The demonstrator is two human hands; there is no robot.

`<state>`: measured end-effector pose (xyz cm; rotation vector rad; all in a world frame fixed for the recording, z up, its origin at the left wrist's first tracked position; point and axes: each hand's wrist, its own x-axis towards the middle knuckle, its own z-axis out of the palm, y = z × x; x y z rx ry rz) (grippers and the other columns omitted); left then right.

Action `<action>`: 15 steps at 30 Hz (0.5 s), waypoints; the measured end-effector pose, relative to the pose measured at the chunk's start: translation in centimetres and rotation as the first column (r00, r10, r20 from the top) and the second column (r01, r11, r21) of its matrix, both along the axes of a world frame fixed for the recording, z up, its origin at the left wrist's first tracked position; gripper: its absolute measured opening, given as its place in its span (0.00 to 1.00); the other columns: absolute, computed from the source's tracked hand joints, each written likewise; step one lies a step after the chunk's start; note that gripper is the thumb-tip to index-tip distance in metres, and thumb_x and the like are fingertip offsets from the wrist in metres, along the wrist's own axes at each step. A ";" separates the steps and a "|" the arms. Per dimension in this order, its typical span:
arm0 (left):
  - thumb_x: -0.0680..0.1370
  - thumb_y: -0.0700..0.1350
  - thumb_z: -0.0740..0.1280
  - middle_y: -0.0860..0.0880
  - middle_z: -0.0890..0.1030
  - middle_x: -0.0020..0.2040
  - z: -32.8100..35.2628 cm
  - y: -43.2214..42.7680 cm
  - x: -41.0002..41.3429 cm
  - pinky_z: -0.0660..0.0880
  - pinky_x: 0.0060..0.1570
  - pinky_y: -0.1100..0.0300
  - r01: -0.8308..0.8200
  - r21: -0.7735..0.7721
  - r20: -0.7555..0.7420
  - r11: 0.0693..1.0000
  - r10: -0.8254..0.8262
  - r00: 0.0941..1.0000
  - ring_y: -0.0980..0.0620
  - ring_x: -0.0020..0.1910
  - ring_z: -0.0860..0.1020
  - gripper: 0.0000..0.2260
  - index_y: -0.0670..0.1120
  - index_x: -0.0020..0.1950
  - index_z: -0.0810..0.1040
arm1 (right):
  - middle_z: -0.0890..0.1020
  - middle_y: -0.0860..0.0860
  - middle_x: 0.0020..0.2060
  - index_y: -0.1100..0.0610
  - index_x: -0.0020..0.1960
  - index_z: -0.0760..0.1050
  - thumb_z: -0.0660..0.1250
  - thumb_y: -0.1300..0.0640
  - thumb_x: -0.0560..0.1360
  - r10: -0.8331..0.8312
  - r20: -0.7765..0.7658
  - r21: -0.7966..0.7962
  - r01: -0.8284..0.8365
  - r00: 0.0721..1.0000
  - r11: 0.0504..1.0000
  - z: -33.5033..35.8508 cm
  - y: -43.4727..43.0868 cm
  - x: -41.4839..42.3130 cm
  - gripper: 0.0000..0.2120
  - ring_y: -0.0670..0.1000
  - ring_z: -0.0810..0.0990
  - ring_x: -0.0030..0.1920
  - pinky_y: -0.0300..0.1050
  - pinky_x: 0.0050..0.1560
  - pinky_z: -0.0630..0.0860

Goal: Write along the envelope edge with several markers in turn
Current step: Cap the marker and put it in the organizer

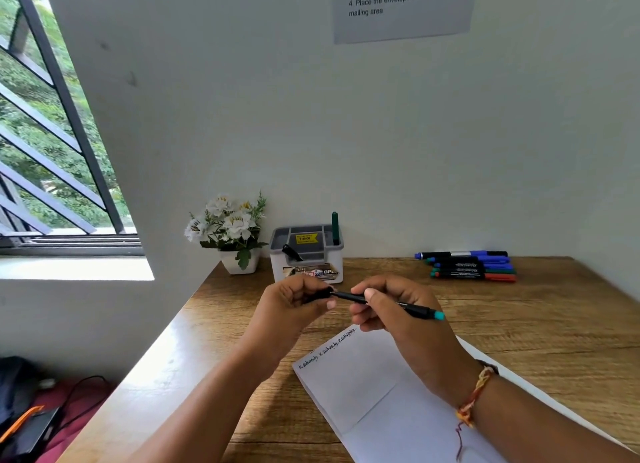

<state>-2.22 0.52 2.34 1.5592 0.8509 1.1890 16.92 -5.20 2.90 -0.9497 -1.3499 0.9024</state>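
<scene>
From the head camera: a black marker (384,301) held in the air above the far part of the wooden desk (554,324), between both hands, just beyond the far short edge of the white envelope (374,393). Long axis of the marker nearly level, running from the left hand (294,305) toward the right and slightly nearer, with the teal end (439,315) sticking out past the right hand (398,310). Left hand closed in a loose fist around the other end, probably around the cap (323,293), so likely a capping or uncapping step; not possible to tell which. Right hand closed on the barrel, thumb on top, fingers curled under. Envelope flat on the desk, turned at an angle, reaching the near edge, partly under the right forearm; a line of handwriting (327,348) already along its far edge, directly below the hands. Remaining markers (471,265), blue, green and red, in a row near the far right corner of the desk, to the right of the right hand and well apart, so nearer to that hand than to the left. Grey organiser (306,255) with one green marker (335,229) upright in it, beside a small flower pot (239,260), at the far edge.
</scene>
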 end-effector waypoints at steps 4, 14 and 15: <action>0.69 0.40 0.78 0.48 0.86 0.46 0.0 0.2 -0.2 0.80 0.49 0.63 -0.023 0.064 -0.080 0.998 0.029 0.996 0.52 0.47 0.83 0.09 0.52 0.46 0.86 | 0.88 0.54 0.41 0.50 0.49 0.86 0.65 0.63 0.82 0.000 0.005 -0.014 0.000 1.000 1.000 0.1 -0.1 0.0 0.14 0.53 0.88 0.42 0.41 0.43 0.84; 0.72 0.41 0.77 0.54 0.86 0.48 0.0 0.1 -0.1 0.81 0.51 0.54 0.034 0.243 -0.303 0.969 0.042 0.952 0.52 0.49 0.84 0.11 0.56 0.50 0.87 | 0.88 0.56 0.38 0.52 0.43 0.82 0.73 0.58 0.77 0.029 0.041 -0.102 -0.025 0.999 0.994 -0.1 0.5 0.3 0.04 0.53 0.88 0.37 0.40 0.35 0.81; 0.72 0.41 0.77 0.53 0.86 0.48 0.0 0.0 -0.1 0.81 0.53 0.52 0.051 0.239 -0.308 0.970 0.026 0.951 0.51 0.50 0.84 0.11 0.55 0.50 0.87 | 0.88 0.56 0.36 0.52 0.42 0.83 0.74 0.58 0.76 0.024 0.045 -0.090 -0.020 0.999 0.996 -0.1 0.5 0.3 0.05 0.52 0.87 0.35 0.39 0.33 0.80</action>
